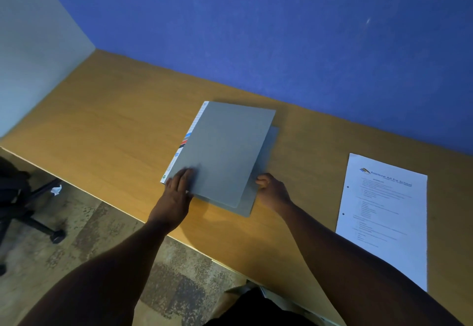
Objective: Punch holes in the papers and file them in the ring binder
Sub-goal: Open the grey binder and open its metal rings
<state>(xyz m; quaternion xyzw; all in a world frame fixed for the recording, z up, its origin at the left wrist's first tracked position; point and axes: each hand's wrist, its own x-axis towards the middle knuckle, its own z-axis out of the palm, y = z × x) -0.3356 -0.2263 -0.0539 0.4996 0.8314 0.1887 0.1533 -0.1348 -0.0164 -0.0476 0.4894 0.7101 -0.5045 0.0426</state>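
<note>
A grey ring binder [225, 146] lies on the wooden desk [115, 126] with its front cover raised a little off the back cover. My left hand [179, 187] rests flat on the cover's near left corner, fingers straight. My right hand [271, 188] grips the cover's near right edge with curled fingers. A white label strip with blue, red and black marks runs along the binder's spine [184, 144]. Printed papers [386, 213] with two punched holes on their left margin lie to the right of the binder, apart from both hands.
A blue partition wall [281, 31] stands behind the desk and a pale panel [33, 44] closes the left side. A black office chair base [30, 213] stands on the carpet at the left. A crumpled white scrap [56, 189] lies on the floor.
</note>
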